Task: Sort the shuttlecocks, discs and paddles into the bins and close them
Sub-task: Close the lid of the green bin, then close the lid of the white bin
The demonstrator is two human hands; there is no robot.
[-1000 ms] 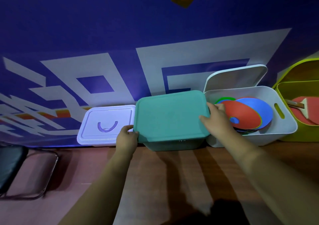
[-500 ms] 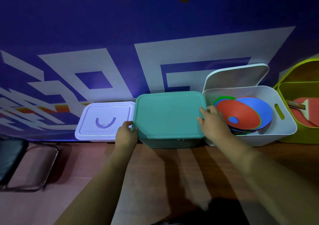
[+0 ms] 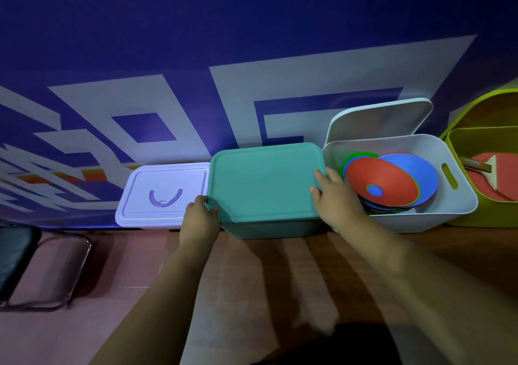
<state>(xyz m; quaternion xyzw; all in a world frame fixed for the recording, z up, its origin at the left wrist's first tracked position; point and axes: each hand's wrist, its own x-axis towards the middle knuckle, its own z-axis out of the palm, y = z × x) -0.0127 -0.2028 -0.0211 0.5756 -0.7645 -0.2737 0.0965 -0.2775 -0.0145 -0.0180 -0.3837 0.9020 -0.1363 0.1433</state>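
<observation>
The white bin [image 3: 406, 221], discs [image 3: 384, 182] stacked inside, and the yellow-green bin [image 3: 476, 219] holding paddles [image 3: 485, 185] are not yet lidded. The teal lid [image 3: 263, 182] is laid on its bin, seemingly seated; the lilac bin [image 3: 165, 193] is closed. The teal lid's side edges are gripped by the left hand [image 3: 199, 219] and the right hand [image 3: 336, 199].

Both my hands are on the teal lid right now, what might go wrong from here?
The teal lid may seat crooked: the left hand and right hand hold only its side edges, so the far edge could sit unlatched. The right hand is beside the white bin; a nudge might shift its tilted discs.
</observation>
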